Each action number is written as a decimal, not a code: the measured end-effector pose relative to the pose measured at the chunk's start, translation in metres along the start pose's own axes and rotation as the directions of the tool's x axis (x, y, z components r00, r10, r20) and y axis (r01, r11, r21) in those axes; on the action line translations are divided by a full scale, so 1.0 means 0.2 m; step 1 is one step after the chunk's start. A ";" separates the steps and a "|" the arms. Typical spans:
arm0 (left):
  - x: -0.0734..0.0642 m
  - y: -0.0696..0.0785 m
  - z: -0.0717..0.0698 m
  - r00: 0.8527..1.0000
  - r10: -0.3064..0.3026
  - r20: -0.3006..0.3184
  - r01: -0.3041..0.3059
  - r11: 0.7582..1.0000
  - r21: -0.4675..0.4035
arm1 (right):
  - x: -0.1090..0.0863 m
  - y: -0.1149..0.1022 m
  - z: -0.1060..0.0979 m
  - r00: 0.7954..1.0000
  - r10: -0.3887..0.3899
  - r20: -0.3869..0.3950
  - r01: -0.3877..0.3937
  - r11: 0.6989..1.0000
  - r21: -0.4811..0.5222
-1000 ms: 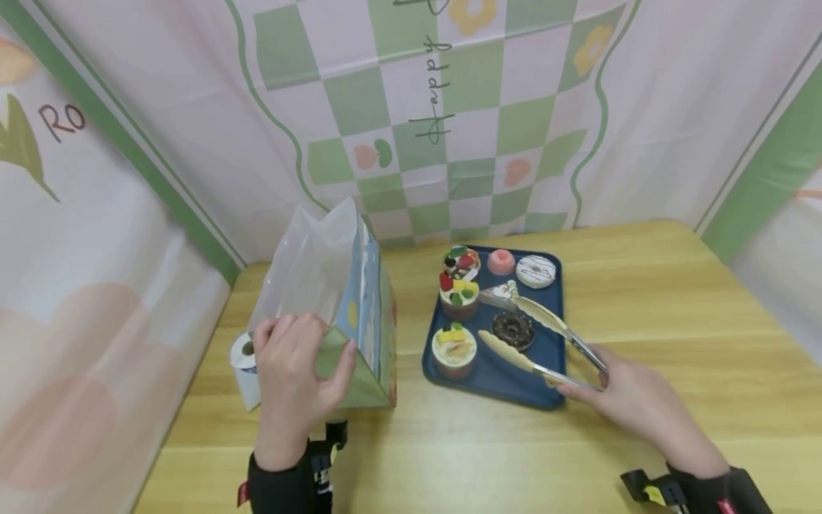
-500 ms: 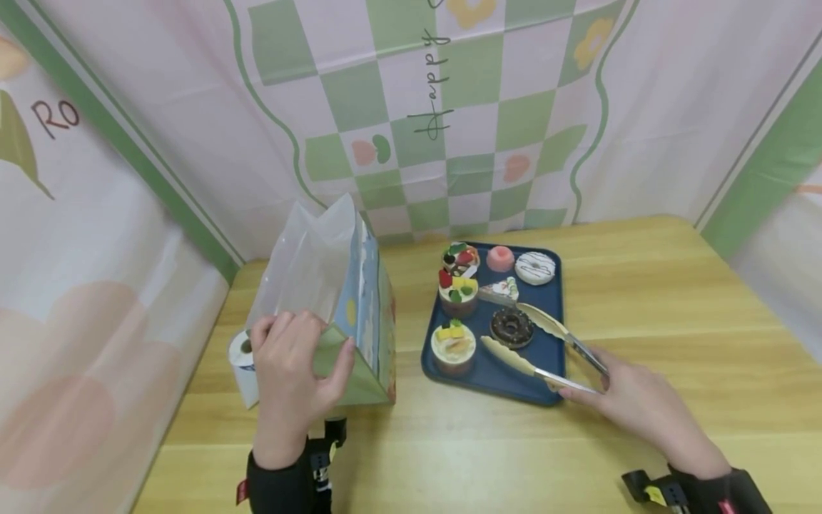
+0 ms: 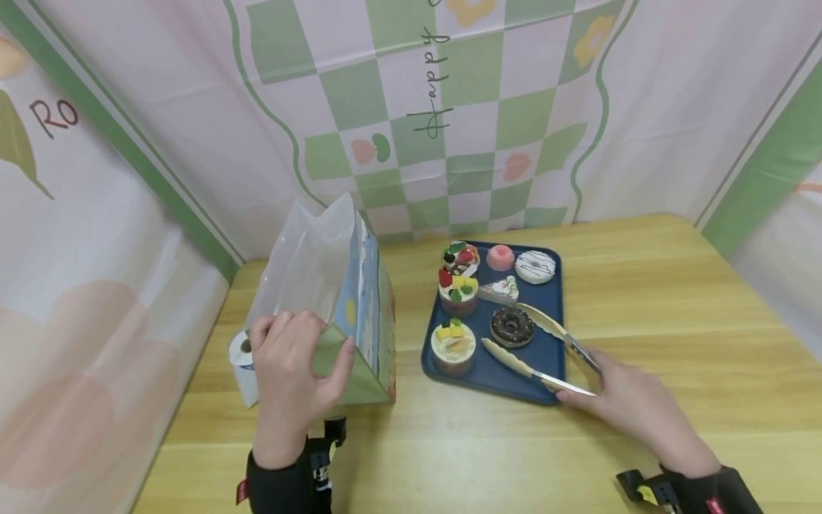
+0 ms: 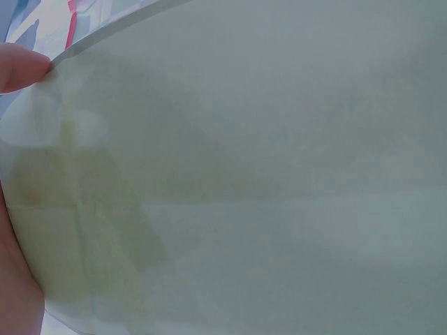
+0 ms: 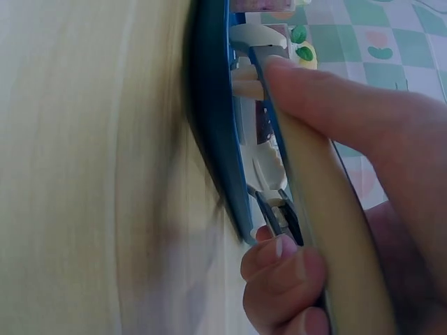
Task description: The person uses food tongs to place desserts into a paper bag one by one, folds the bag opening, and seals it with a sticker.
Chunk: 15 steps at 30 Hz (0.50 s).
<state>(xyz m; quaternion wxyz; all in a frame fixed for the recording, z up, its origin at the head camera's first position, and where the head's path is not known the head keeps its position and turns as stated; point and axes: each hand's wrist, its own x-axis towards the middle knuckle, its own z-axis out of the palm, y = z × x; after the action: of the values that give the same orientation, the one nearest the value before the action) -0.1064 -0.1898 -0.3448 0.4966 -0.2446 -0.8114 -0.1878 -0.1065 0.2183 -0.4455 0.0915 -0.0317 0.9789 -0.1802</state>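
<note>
My left hand (image 3: 292, 375) grips the near top edge of an upright paper bag (image 3: 359, 371), its fingers over the rim and its thumb outside. The bag's mouth gapes, showing a pale lining. In the left wrist view the bag's green side (image 4: 244, 174) fills the picture. My right hand (image 3: 636, 407) holds a pair of tongs (image 3: 539, 375), fingers and thumb curled round the handles. The tongs' arms are spread, one tip on each side of a chocolate donut (image 3: 511, 327) on a blue tray (image 3: 501, 382). In the right wrist view the thumb (image 5: 314, 91) lies along one handle.
Also on the tray are a cake slice (image 3: 501, 290), a white donut (image 3: 535, 267), a small pink cake (image 3: 500, 258), and fruit-topped cakes (image 3: 454, 346) along its left side. A paper roll (image 3: 244, 371) stands left of the bag. A printed curtain (image 3: 475, 128) hangs behind the table.
The tongs' tips have shifted slightly around the chocolate donut, and the right wrist has moved a little left. The left hand keeps its hold on the bag. The whole view has drifted slightly.
</note>
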 end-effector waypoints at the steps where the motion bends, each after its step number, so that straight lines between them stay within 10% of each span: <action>1: 0.00 0.00 0.00 1.000 0.000 0.000 0.000 1.000 0.000 | 0.00 0.00 0.00 1.000 0.002 0.005 -0.002 1.000 0.001; 15: -0.01 0.00 0.00 1.000 0.003 0.004 -0.003 1.000 -0.005 | 0.01 -0.01 -0.01 0.996 0.068 0.064 -0.068 0.998 0.001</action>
<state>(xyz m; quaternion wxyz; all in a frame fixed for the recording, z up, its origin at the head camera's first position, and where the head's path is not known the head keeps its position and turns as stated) -0.1062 -0.1902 -0.3457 0.4945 -0.2473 -0.8117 -0.1885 -0.1080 0.2172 -0.4432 0.1287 -0.0038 0.9757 -0.1774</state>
